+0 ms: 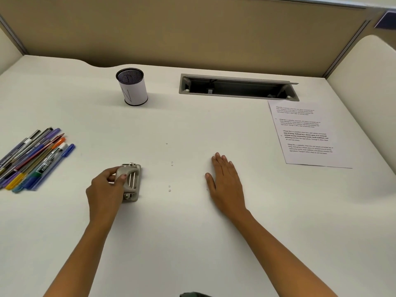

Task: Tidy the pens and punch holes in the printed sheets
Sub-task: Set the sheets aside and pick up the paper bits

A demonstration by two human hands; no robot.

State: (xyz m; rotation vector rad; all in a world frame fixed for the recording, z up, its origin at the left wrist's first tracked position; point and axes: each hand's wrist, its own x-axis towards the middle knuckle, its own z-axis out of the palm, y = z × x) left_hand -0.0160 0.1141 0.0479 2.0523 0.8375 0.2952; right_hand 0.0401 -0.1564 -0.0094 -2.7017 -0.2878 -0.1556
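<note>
The left hand (pixel 107 185) is clamping the hole punch (pixel 130 182), seemingly heavy and rigid, by its body; the right hand (pixel 225 181) is lying flat, fingers spread, apart.

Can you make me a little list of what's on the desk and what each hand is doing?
left hand: gripping the small grey metal hole punch
right hand: flat on the white desk, holding nothing
bunch of coloured pens: lying loose at the left edge
black mesh pen cup with white paper wrap: upright at the back, no pens visible inside
printed white sheets: far right, flat
tiny white paper dots: between the hands
</note>
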